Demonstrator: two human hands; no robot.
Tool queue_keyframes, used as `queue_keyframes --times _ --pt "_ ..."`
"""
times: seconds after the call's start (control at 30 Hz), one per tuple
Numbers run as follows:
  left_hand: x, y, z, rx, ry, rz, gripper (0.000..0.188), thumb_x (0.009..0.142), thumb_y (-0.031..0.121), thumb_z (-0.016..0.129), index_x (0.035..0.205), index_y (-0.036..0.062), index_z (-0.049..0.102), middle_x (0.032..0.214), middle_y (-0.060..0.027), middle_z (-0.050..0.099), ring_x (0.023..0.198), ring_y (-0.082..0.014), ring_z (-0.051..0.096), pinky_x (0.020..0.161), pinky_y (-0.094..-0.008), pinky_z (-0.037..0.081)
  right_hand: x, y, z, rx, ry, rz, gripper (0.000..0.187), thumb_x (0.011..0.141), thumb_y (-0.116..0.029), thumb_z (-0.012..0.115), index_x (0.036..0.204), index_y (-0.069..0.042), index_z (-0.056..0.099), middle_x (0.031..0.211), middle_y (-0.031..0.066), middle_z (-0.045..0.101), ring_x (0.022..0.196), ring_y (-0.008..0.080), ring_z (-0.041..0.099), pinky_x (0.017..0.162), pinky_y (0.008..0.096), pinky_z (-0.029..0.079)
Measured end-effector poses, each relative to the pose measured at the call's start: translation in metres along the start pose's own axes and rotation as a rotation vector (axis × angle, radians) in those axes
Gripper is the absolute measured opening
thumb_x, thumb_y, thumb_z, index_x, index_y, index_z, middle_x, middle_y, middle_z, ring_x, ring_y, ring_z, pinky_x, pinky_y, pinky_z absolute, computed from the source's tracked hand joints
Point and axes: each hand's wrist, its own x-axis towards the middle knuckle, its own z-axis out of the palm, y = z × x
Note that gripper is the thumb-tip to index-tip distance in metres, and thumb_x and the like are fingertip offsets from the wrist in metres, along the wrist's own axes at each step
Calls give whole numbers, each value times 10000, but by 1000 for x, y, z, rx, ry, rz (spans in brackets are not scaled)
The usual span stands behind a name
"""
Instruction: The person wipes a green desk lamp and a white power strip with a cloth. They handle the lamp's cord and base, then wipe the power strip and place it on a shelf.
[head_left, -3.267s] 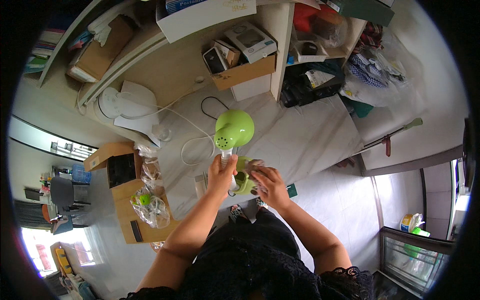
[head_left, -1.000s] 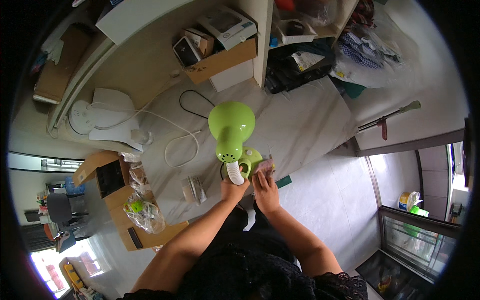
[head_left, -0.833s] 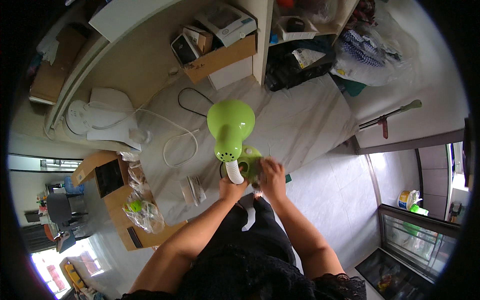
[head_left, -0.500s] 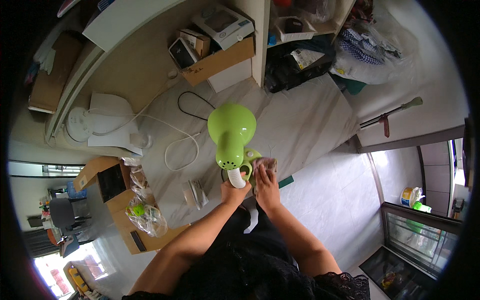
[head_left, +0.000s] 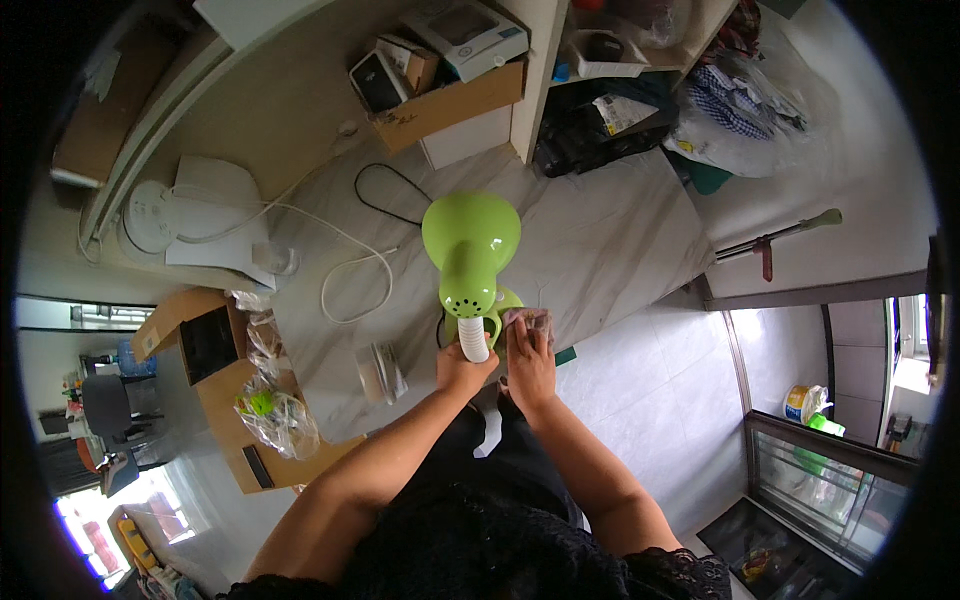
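A green desk lamp (head_left: 470, 235) with a rounded shade and a white ribbed neck stands on the marble-patterned tabletop (head_left: 590, 225). My left hand (head_left: 464, 372) is closed around the lower part of the lamp, by the neck; the shade and neck hide some of its fingers. Pressed under my right hand (head_left: 530, 355) is a pinkish-brown cloth (head_left: 535, 322), against the right side of the lamp's green base. Much of the base is covered by the shade and my hands.
A dark cord (head_left: 372, 175) and a white cable (head_left: 335, 305) lie on the table. Left of my forearm sits a clear packet (head_left: 381, 374). An open cardboard box (head_left: 450, 105) with devices stands at the back, shelves (head_left: 535, 100) beside it. Bagged items (head_left: 280, 420) rest on cardboard at left.
The cloth and my right hand have shifted slightly along the lamp base, staying at its right side. My left hand keeps its hold. The whole view has tilted a little.
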Motion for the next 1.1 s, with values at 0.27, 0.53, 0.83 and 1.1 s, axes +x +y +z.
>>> queue_keyframes --times 0.27,0.53,0.83,1.1 --pt "6 -9 6 -13 -24 -55 315 697 172 726 995 74 700 814 -120 708 774 -217 701 710 -334 545 54 20 5 -188 16 5 471 830 -170 507 1296 -104 521 1377 57 438 1214 336 447 962 460 421" --pt "6 -16 7 -42 -22 29 315 700 173 731 993 65 691 826 -120 710 764 -223 700 708 -333 546 38 5 -2 -94 18 158 515 814 -174 550 1325 -170 482 1232 115 478 1161 344 471 915 427 461" --pt "4 -10 2 -61 -45 -15 329 703 173 742 1005 57 686 850 -95 714 797 -184 692 737 -317 539 -17 -7 3 -57 29 85 492 807 -180 550 1298 -145 532 1235 153 483 1199 387 444 948 458 430" --pt "5 -5 2 -85 -96 -68 318 717 116 743 1023 50 682 854 -60 707 785 -123 664 726 -283 523 79 22 -23 80 -255 224 369 834 -156 525 1192 -198 603 1214 101 550 1152 334 489 898 445 466"
